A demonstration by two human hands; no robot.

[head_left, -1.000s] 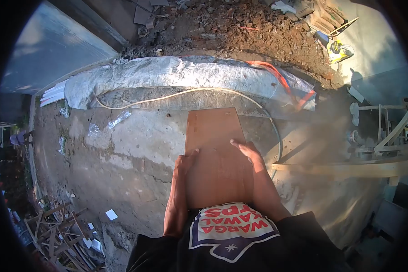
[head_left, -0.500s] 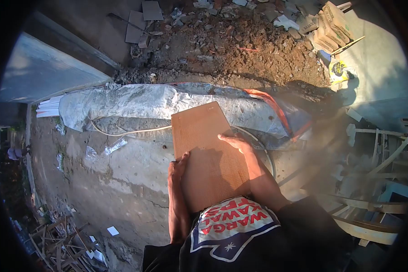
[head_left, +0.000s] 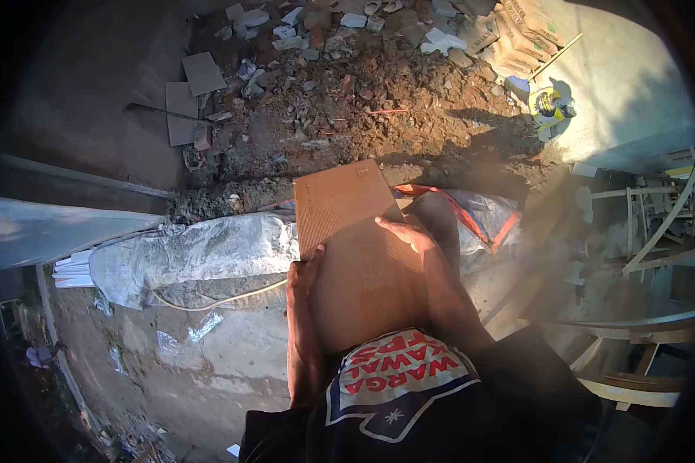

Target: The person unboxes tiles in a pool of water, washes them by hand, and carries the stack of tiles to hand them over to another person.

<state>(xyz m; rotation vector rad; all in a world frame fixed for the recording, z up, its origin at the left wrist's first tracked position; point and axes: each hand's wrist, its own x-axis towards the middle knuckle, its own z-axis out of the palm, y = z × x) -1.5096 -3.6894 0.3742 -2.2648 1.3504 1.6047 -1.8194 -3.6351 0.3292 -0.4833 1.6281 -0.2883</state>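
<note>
A stack-like, flat reddish-brown slab [head_left: 347, 231], probably tile, is held in front of my body, its near end against my printed shirt. My left hand [head_left: 306, 270] grips its left edge, with the thumb on top. On the right edge is my right hand [head_left: 411, 238], its thumb resting on the upper face and the other fingers hidden. Beyond the slab lies a silvery tarp [head_left: 201, 255] with orange trim on the right. A knee or leg [head_left: 439, 220] shows just right of the slab, over the tarp.
Broken rubble and soil [head_left: 347, 100] cover the ground ahead. Stacked paper sacks [head_left: 521, 38] and a yellow bag [head_left: 547, 106] stand by the right wall. Wooden frames [head_left: 633, 386] are at the right. A pale hose [head_left: 224, 302] lies left, and a person [head_left: 42, 355] is far left.
The view has moved forward, so the tarp sits lower and more rubble shows. A leg has come into view over the tarp. Both hands keep hold of the slab, now turned slightly left.
</note>
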